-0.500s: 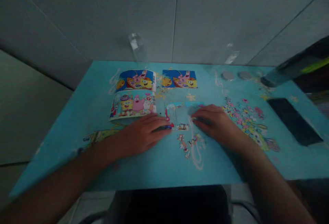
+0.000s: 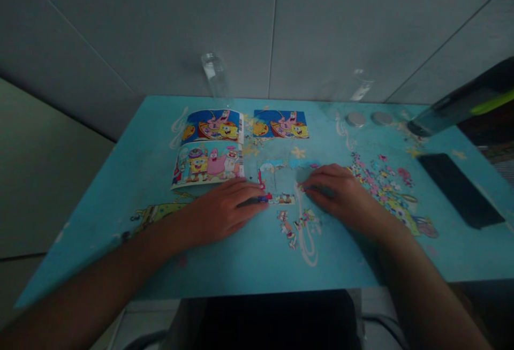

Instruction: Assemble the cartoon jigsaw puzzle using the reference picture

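A partly joined jigsaw puzzle border (image 2: 286, 199) lies on the table, its left and bottom strips colourful and its top strip pale blue. My left hand (image 2: 225, 210) rests at the border's lower left corner, fingers stretched out with a gap between thumb and forefinger. On the right side, my right hand (image 2: 335, 187) pinches a small puzzle piece (image 2: 302, 188) that is mostly covered by the fingertips. Just below the border are two small joined clusters of pieces, a left cluster (image 2: 286, 229) and a right cluster (image 2: 304, 218).
Two picture cards lie behind: a folded sheet (image 2: 209, 161) and a flat card (image 2: 281, 124). Loose puzzle pieces (image 2: 383, 187) spread at right, beside a dark phone-like slab (image 2: 460, 189). Clear bottles (image 2: 217, 77), two round lids (image 2: 356, 119) and a dark bottle (image 2: 450, 104) stand or lie farther back.
My right hand has shifted very slightly, right and down, with the small piece at its fingertips. My left hand stays in place at the border.
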The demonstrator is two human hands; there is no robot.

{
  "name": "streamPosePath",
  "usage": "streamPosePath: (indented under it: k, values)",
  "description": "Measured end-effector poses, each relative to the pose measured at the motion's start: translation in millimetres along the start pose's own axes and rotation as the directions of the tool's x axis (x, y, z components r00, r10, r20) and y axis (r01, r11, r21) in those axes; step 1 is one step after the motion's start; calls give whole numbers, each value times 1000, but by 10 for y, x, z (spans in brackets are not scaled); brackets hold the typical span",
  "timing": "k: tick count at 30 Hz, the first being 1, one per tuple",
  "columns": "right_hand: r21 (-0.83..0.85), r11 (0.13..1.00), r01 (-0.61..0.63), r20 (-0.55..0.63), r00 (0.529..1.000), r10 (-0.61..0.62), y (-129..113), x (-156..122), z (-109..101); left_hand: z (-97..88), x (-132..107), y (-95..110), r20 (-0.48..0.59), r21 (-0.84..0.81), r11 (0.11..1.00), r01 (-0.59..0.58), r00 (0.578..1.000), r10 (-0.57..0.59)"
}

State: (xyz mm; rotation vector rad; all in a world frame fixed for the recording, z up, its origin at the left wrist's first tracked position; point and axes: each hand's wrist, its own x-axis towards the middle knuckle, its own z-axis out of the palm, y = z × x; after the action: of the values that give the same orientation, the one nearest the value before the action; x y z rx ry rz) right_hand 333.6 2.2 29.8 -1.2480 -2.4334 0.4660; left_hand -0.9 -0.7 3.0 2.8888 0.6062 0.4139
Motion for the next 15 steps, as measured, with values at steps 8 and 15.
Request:
streamPosePath:
  k: [8, 15]
  values:
    - [22, 993, -116, 65, 991, 115, -507, -306, 129, -1, 7, 18, 1, 19, 1000, 7, 1000, -7]
    - [-68, 985, -159, -8, 987, 159, -608, -533, 267, 48, -4, -2, 23, 12, 1000, 21, 1000, -22]
